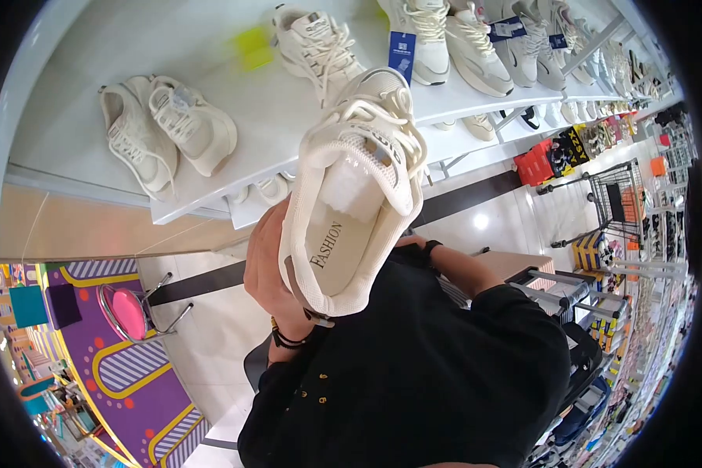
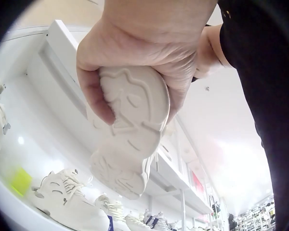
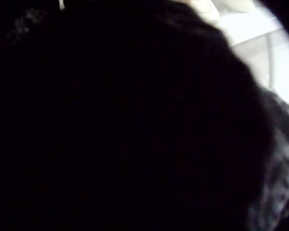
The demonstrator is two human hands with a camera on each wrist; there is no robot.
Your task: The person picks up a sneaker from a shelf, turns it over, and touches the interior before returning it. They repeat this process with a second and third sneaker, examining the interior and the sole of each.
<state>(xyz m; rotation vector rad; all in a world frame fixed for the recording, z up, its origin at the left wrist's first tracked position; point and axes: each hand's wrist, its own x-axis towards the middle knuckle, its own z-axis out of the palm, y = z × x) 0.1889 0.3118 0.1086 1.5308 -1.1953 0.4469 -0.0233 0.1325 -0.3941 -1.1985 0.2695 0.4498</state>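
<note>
A cream lace-up sneaker (image 1: 351,195) is held up in front of the chest, its opening facing the head camera and "FASHION" printed on the insole. My left hand (image 1: 269,265) grips it at the heel end, from behind. In the left wrist view, the thumb and fingers of the left hand (image 2: 139,43) wrap the heel end of the moulded sole (image 2: 130,125). Low by the dark shirt, only a sliver of my right hand (image 1: 416,241) shows past the sneaker; its fingers are hidden. Dark cloth (image 3: 135,120) fills most of the right wrist view.
A pair of cream sneakers (image 1: 168,132) sits on the white shelf (image 1: 257,136), with a single sneaker (image 1: 317,45) farther along. More pale shoes with blue tags (image 1: 401,53) line the shelf to the right. A shopping cart (image 1: 612,199) and a pink-seated chair (image 1: 129,312) stand on the floor.
</note>
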